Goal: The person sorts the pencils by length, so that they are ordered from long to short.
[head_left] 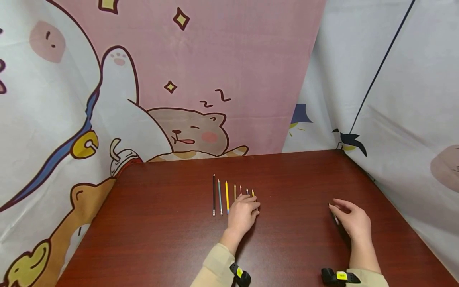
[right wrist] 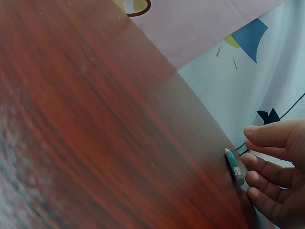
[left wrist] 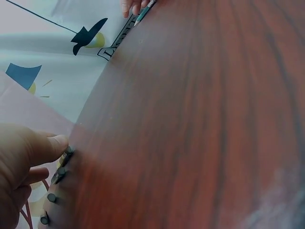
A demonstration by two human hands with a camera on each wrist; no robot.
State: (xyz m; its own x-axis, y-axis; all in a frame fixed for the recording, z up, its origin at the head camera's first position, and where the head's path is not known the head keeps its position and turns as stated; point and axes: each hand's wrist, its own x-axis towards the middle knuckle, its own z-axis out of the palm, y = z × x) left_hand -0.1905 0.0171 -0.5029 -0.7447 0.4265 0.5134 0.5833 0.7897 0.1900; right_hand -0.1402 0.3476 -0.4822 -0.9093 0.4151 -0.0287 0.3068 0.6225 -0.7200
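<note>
A row of pencils, points away from me, lies mid-table: a black pencil (head_left: 214, 195), a teal pencil (head_left: 220, 197), a yellow pencil (head_left: 227, 197) and several shorter ones. My left hand (head_left: 243, 213) is over the row's right end, fingers spread, covering much of the short pencils. In the left wrist view, a fingertip (left wrist: 59, 142) touches the dark end of the outermost pencil (left wrist: 68, 151). Far to the right, my right hand (head_left: 353, 223) is beside a short green pencil (right wrist: 232, 163) with an eraser. Its fingers are loosely bent, the thumb apart from that pencil.
The reddish-brown table (head_left: 161, 239) ends at a printed cloth backdrop (head_left: 251, 79) behind and a pale cloth (head_left: 405, 99) on the right. A black camera (head_left: 242, 275) is strapped to the left wrist, another black camera (head_left: 330, 276) to the right.
</note>
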